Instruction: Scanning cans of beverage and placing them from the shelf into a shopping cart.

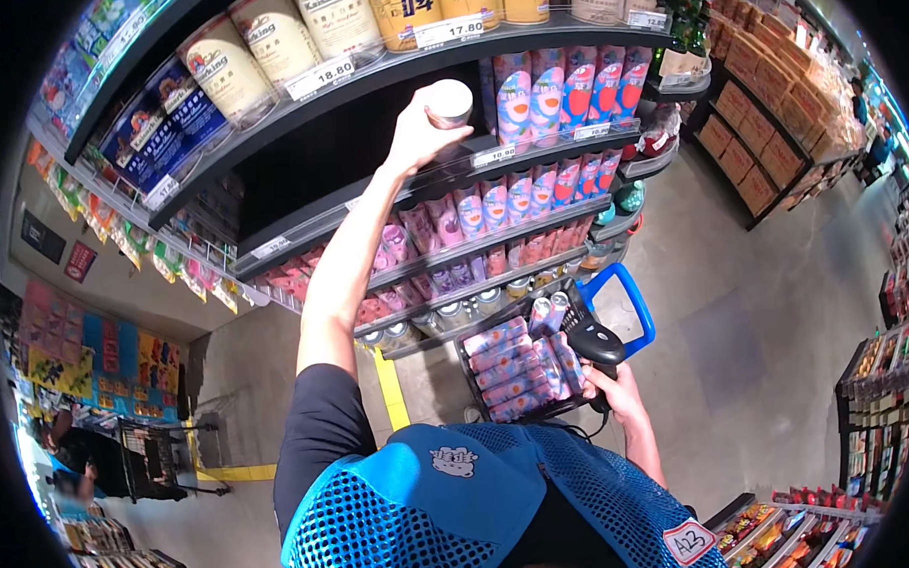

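My left hand [413, 139] reaches to a dark, bare stretch of the shelf [329, 134], gripping a cylindrical container with a pale round top [450, 100]; its side is mostly hidden. Just right of it stands a row of pink-and-blue drink cans [514, 98]. Low in front of me, my right hand [620, 395] is closed around the handle of a black handheld barcode scanner [598, 342]. Beneath the scanner is a black shopping basket [469, 366] with a raised blue handle [643, 307]. Several matching cans [510, 368] lie on their sides inside, and a couple [549, 311] stand tilted at its far end.
Tall beer cans [225, 63] fill the upper shelf, above price tags on the shelf edges. More drink cans [497, 200] line lower shelves. Cartons [763, 85] are stacked at right. A person with a cart [149, 452] is at far left. Snack racks [778, 532] stand at lower right.
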`<state>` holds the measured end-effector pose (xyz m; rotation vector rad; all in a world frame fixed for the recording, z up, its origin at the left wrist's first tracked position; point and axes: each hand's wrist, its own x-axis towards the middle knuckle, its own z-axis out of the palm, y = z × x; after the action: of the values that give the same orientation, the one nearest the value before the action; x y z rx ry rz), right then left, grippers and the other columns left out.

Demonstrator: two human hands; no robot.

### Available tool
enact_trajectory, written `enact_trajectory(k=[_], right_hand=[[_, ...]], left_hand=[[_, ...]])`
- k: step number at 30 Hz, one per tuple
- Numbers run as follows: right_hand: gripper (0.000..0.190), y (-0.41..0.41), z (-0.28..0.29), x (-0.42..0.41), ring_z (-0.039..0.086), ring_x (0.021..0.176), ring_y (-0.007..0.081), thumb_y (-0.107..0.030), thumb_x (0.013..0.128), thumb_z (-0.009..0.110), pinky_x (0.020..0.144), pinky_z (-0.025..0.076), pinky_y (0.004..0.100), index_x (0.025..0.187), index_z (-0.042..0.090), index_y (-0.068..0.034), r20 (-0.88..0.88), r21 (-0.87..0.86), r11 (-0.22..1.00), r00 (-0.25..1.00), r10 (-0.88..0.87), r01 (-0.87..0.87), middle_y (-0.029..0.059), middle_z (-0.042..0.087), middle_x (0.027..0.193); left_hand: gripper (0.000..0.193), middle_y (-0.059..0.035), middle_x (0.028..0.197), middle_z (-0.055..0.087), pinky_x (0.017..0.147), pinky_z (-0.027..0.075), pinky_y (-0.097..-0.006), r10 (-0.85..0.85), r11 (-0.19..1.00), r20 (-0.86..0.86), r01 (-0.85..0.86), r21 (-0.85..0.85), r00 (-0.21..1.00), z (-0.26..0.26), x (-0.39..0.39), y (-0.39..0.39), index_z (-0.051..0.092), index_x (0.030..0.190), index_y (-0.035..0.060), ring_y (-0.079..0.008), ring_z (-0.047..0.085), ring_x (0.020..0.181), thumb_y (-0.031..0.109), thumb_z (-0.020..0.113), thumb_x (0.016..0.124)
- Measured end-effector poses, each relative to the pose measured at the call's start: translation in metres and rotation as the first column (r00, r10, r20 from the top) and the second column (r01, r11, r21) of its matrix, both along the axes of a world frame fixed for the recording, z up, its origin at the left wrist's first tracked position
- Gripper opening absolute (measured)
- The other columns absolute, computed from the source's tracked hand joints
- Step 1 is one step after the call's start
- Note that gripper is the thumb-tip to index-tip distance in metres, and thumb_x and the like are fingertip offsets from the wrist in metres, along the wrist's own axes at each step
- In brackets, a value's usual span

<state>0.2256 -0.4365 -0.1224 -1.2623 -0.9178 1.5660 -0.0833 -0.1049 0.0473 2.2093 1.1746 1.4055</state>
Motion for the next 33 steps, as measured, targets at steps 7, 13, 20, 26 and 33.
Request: enact_trajectory(k=[7, 13, 20, 26, 33], right_hand=[[0.017, 0.0, -0.002, 0.011, 0.054, 0.057, 0.0089, -0.012, 0.083, 0.066, 0.053, 0.044, 0.024, 0.096, 0.06, -0.003, -0.014, -0.035, 0.999, 1.0, -0.001, 0.001, 0.0002, 0.057, 0.069], [0.014, -0.002, -0.006, 0.02, 0.054, 0.056, 0.0098, -0.012, 0.083, 0.064, 0.052, 0.043, 0.025, 0.093, 0.06, -0.003, -0.004, -0.032, 0.999, 1.0, -0.021, 0.02, 0.0, 0.055, 0.064], [0.012, -0.008, -0.014, 0.026, 0.054, 0.054, 0.011, -0.008, 0.082, 0.06, 0.051, 0.043, 0.0264, 0.092, 0.06, -0.002, 0.037, -0.076, 0.989, 0.992, -0.124, 0.126, 0.0015, 0.056, 0.063], [0.02, -0.021, -0.017, 0.037, 0.055, 0.052, 0.0127, -0.008, 0.082, 0.06, 0.051, 0.045, 0.0259, 0.101, 0.058, -0.001, 0.031, -0.129, 0.969, 0.978, -0.207, 0.209, 0.0034, 0.057, 0.063], [0.025, -0.041, -0.025, 0.045, 0.056, 0.054, 0.0113, -0.013, 0.084, 0.063, 0.051, 0.046, 0.0242, 0.105, 0.057, 0.0, 0.051, -0.252, 0.9, 0.934, -0.354, 0.355, 0.0039, 0.058, 0.065]], left_hand=[[0.069, -0.0161, 0.104, 0.064, 0.086, 0.047, -0.0317, 0.139, 0.988, 0.085, -0.132, -0.075, 0.987, -0.002, -0.016, 0.069, 0.056, 0.11, -0.0029, -0.0238, 0.062, 0.096, 0.036, 0.083, 0.06], [0.063, -0.0137, 0.105, 0.062, 0.083, 0.049, -0.0317, -0.029, 0.971, 0.327, 0.104, -0.214, 0.945, -0.022, -0.024, 0.108, 0.048, 0.115, -0.0048, -0.0195, 0.061, 0.091, 0.021, 0.081, 0.068], [0.105, -0.0253, 0.116, 0.056, 0.094, 0.045, -0.0366, 0.341, 0.888, -0.152, -0.371, -0.272, 0.928, -0.058, -0.027, 0.113, 0.032, 0.127, -0.008, -0.0361, 0.057, 0.108, 0.055, 0.079, 0.057], [0.107, -0.0244, 0.119, 0.055, 0.094, 0.045, -0.037, 0.364, 0.861, -0.129, -0.386, -0.332, 0.922, -0.057, -0.014, 0.15, 0.03, 0.132, -0.003, -0.0368, 0.055, 0.11, 0.06, 0.076, 0.059], [0.073, -0.011, 0.118, 0.058, 0.091, 0.043, -0.0345, 0.131, 0.921, 0.25, -0.025, -0.389, 0.959, -0.077, 0.01, 0.196, 0.049, 0.126, 0.0035, -0.0206, 0.055, 0.107, 0.038, 0.079, 0.07]])
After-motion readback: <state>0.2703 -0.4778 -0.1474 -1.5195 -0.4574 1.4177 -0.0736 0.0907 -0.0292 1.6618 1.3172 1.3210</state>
